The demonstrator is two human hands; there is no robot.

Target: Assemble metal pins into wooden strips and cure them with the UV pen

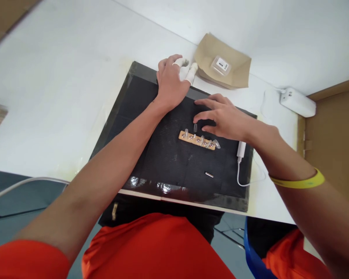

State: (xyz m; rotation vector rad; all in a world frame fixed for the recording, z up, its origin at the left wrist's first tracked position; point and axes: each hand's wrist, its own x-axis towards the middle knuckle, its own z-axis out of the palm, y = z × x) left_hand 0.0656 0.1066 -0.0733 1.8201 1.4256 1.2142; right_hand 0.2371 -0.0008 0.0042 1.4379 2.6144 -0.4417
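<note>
My left hand (173, 79) is at the far edge of the black mat (163, 155), beside the paper tray. White finger covers sit on its thumb and index finger, which are apart with nothing visible between them. My right hand (221, 114) hovers over the mat with its fingers spread and holds nothing. Close to its fingertips, a clear false nail tip (195, 128) stands up from a wooden strip (196, 140) with silver studs. Several more clear nail tips are along that strip, the rightmost one (216, 144) tilted past the end.
A brown paper tray (241, 73) holds a clear plastic box (221, 66) with a white label. A small metal bar (209, 174) lies nearer me on the mat. At right are a white corded device (241, 150) and a white power block (298, 102).
</note>
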